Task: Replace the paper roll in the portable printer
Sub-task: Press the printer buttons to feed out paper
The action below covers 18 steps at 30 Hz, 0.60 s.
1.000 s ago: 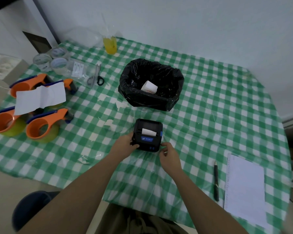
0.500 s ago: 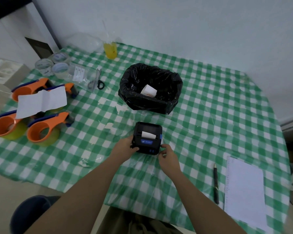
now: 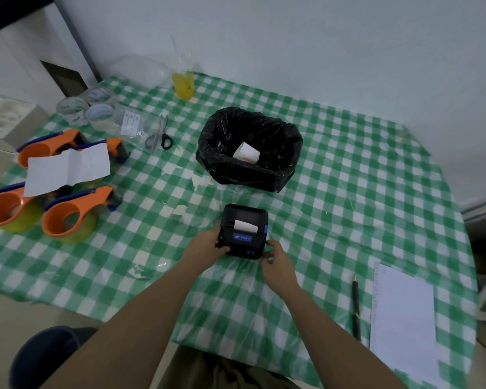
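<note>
Most of the view is taken up by the tabletop (image 3: 348, 178), which is covered in a green-and-white checked cloth under clear film; its near edge is crossed by both forearms, and its right edge is met by a metal frame. Open cloth is seen to the right of the bin and between the printer and the pen. A black-lined bin (image 3: 250, 167) is set behind the printer, a little apart from it, with a white paper roll (image 3: 247, 153) lying inside. A white sheet (image 3: 403, 321) is laid at the right near corner, with a black pen (image 3: 356, 307) just beside its left edge. Three orange tape dispensers (image 3: 70, 211) are grouped at the left edge, a loose paper strip (image 3: 68, 167) draped across them. Scissors (image 3: 160, 134) are lying further back. The portable printer (image 3: 244, 231) is placed on the cloth near the middle of the near side, a white paper end (image 3: 245, 226) showing at its slot. The left hand (image 3: 208, 244) is pressed against its left side in a curled grip. The right hand (image 3: 278, 259) is set at its right front corner, fingertips touching the casing.
</note>
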Each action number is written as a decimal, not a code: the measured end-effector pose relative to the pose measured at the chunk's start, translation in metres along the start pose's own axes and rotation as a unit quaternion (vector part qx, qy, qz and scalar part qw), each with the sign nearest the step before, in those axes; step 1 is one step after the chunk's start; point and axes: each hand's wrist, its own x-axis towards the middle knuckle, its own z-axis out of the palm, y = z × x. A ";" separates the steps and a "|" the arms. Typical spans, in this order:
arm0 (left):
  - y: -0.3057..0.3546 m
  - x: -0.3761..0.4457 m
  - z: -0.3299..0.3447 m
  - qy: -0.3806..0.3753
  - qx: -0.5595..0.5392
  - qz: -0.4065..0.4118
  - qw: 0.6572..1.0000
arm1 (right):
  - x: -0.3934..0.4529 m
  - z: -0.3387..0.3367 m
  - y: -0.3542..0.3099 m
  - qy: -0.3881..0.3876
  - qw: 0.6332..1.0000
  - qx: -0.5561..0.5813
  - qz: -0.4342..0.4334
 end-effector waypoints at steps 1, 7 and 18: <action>0.000 0.000 0.000 0.002 0.001 0.000 1.000 | 0.000 0.000 -0.001 0.000 1.000 -0.002 0.000; 0.000 -0.001 0.000 0.002 0.002 -0.005 1.000 | 0.000 0.000 -0.003 -0.001 1.000 -0.014 -0.002; 0.002 -0.001 0.000 0.001 0.013 -0.010 1.000 | -0.001 -0.002 -0.002 -0.013 0.999 -0.038 0.008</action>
